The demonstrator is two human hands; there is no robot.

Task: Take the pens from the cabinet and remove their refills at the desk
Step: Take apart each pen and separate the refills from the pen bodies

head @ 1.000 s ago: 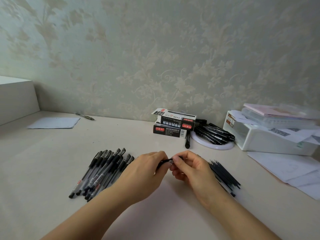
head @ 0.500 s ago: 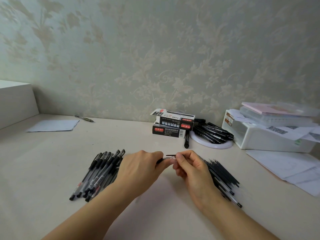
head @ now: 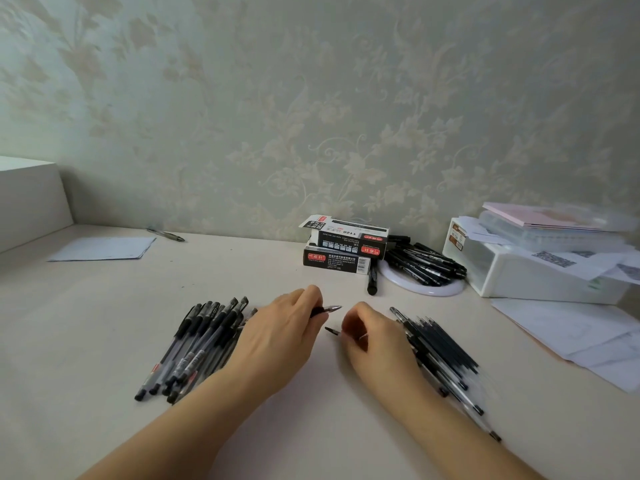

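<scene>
My left hand point(head: 277, 336) grips a black gel pen point(head: 327, 309) whose metal tip points right. My right hand point(head: 375, 341) is a short gap away and pinches a small dark piece point(head: 331, 330) that sticks out to the left; what it is I cannot tell. To the left of my left hand, several capped pens point(head: 197, 344) lie in a pile on the desk point(head: 242, 271). Partly under my right wrist lies a pile of dark refills point(head: 443, 344) with some clear barrels.
Two stacked pen boxes point(head: 343, 249) stand at the back by the wall, next to a white round plate point(head: 440, 289) loaded with black pens point(head: 422, 263). A white storage box point(head: 519, 271) and loose papers point(head: 571, 334) fill the right. At the far left lie a paper sheet point(head: 104, 248) and a lone pen point(head: 166, 233).
My hands were together on one pen; now they have drawn apart. The left keeps the pen, the right has come away lower with a small dark piece.
</scene>
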